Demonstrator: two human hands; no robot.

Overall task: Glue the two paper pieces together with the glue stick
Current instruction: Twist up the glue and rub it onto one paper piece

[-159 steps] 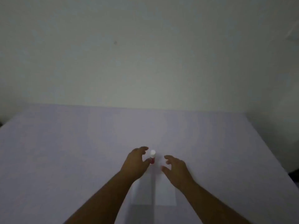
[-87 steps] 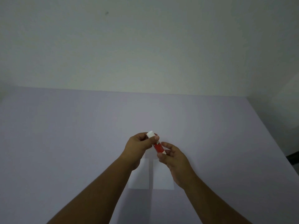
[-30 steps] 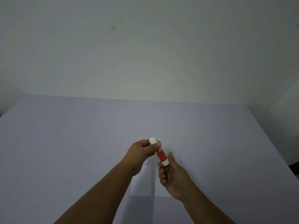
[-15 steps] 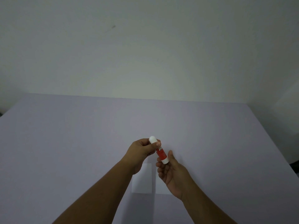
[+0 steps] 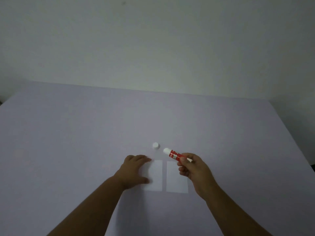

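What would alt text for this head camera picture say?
A right hand holds an uncapped red glue stick above two white paper pieces lying side by side on a lilac table. The left hand presses the left piece; the white cap stands behind.

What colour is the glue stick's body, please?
Red, with a white tip, on the glue stick; head view.

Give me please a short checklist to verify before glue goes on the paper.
1. Cap off the glue stick: ok, it stands on the table.
2. Right hand grips the stick: ok.
3. Left hand steadies the left paper: ok, it rests on the paper's left edge.
4. Right paper lies flat and free: ok.
5. Papers apart, not overlapping: ok.
6. Enough glue out of the tube: cannot tell.
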